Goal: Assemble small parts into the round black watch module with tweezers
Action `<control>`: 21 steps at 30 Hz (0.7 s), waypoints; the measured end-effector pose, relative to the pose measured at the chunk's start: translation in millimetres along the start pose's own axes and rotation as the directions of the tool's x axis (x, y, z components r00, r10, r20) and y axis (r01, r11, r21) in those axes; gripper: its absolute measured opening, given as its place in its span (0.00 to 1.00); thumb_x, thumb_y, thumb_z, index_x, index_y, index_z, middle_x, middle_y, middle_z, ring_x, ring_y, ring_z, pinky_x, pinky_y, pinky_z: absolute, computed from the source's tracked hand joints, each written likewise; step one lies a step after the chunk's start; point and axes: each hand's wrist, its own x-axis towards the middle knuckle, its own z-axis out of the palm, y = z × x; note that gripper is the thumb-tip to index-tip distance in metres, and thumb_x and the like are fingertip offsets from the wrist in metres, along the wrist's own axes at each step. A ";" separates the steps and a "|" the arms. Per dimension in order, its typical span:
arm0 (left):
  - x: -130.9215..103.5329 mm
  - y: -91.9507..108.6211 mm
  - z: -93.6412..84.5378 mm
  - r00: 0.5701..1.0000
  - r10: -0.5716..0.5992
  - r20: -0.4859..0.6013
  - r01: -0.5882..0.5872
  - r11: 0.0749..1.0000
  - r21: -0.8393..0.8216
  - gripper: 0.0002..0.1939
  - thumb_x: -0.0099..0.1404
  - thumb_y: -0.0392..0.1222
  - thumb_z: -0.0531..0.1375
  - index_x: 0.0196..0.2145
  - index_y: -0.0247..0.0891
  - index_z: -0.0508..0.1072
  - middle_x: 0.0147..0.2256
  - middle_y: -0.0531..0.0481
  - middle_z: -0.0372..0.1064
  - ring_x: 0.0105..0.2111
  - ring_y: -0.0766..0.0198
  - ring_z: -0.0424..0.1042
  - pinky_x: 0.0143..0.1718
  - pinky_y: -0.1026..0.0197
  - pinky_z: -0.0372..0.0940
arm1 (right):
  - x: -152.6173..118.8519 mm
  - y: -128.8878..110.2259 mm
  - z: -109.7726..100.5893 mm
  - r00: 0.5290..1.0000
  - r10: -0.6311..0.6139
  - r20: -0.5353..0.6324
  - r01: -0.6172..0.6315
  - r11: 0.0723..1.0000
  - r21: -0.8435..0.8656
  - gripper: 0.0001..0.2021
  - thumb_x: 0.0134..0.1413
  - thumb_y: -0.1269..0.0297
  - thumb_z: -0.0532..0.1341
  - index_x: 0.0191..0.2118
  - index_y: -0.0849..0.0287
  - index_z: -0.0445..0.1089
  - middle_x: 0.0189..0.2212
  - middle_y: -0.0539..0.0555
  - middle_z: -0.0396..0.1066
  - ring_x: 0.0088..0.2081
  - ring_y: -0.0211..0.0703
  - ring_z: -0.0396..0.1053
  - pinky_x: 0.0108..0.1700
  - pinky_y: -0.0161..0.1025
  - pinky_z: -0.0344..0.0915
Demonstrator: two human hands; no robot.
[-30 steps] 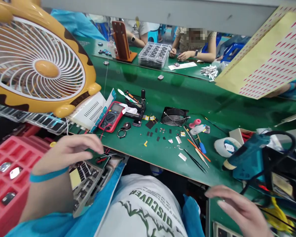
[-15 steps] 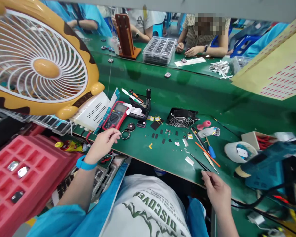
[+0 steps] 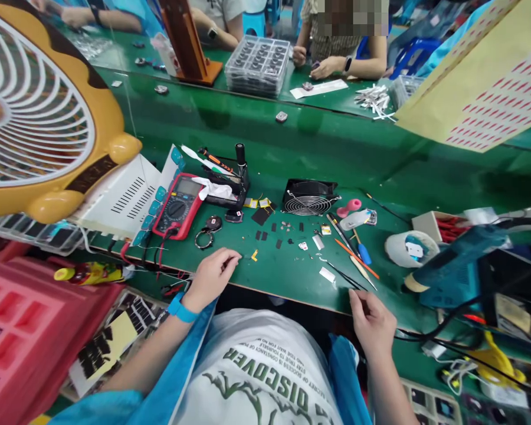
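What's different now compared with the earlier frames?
The left hand has moved right, past the multimeter, to near the small yellow piece. The right hand has come in leftward to the black tweezers; whether its fingers grip them is unclear. The multimeter and black fan stayed put.

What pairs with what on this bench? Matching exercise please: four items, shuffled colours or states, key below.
1. Multimeter
2. Left hand
3. Bottle
4. Right hand

A. Lying on its side, yellow cap
B. Fingertips by the black tweezers
C. Blue band at the wrist
D. Red casing

Pairs: 1-D, 2-C, 3-A, 4-B
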 end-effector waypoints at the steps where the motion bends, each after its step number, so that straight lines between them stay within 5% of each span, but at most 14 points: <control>1: -0.5 1.3 2.8 1.000 0.010 -0.008 -0.010 1.000 0.009 0.11 0.63 0.46 0.50 0.29 0.42 0.70 0.26 0.56 0.68 0.26 0.68 0.67 0.29 0.66 0.60 | 0.3 -0.8 -0.2 1.000 -0.007 0.001 0.007 1.000 0.002 0.32 0.56 0.39 0.45 0.22 0.62 0.69 0.16 0.52 0.68 0.19 0.40 0.66 0.26 0.34 0.57; 8: -3.3 2.5 17.3 0.990 0.114 -0.082 -0.106 0.989 0.098 0.19 0.65 0.51 0.49 0.20 0.42 0.61 0.19 0.56 0.58 0.21 0.65 0.60 0.27 0.61 0.56 | 5.6 -1.5 -9.7 1.000 -0.028 -0.005 0.028 0.999 0.026 0.31 0.58 0.40 0.46 0.25 0.62 0.71 0.18 0.52 0.70 0.20 0.39 0.68 0.27 0.34 0.60; 12: -5.9 -2.1 8.4 0.984 0.165 -0.071 -0.155 0.979 0.131 0.25 0.67 0.51 0.47 0.15 0.40 0.51 0.16 0.57 0.50 0.19 0.66 0.57 0.24 0.61 0.56 | 18.0 2.9 -19.9 0.990 -0.139 -0.009 0.139 0.990 0.009 0.30 0.58 0.40 0.47 0.27 0.62 0.72 0.23 0.56 0.72 0.28 0.45 0.68 0.34 0.39 0.62; 17: -1.6 -23.4 -27.1 0.968 0.112 -0.226 -0.057 0.970 0.237 0.16 0.65 0.51 0.52 0.23 0.41 0.64 0.25 0.54 0.64 0.28 0.64 0.65 0.33 0.60 0.63 | 30.5 13.7 -18.9 0.950 -0.312 0.022 0.312 0.949 -0.049 0.34 0.58 0.38 0.43 0.27 0.63 0.72 0.26 0.61 0.72 0.31 0.52 0.67 0.39 0.47 0.63; 21: 0.1 -42.0 -43.9 0.967 0.117 -0.226 -0.039 0.946 0.323 0.06 0.60 0.44 0.61 0.35 0.41 0.71 0.35 0.51 0.69 0.36 0.60 0.67 0.41 0.55 0.64 | 31.4 17.8 -11.0 0.945 -0.322 0.055 0.323 0.946 -0.028 0.35 0.56 0.35 0.41 0.27 0.62 0.71 0.26 0.62 0.73 0.31 0.54 0.68 0.39 0.50 0.63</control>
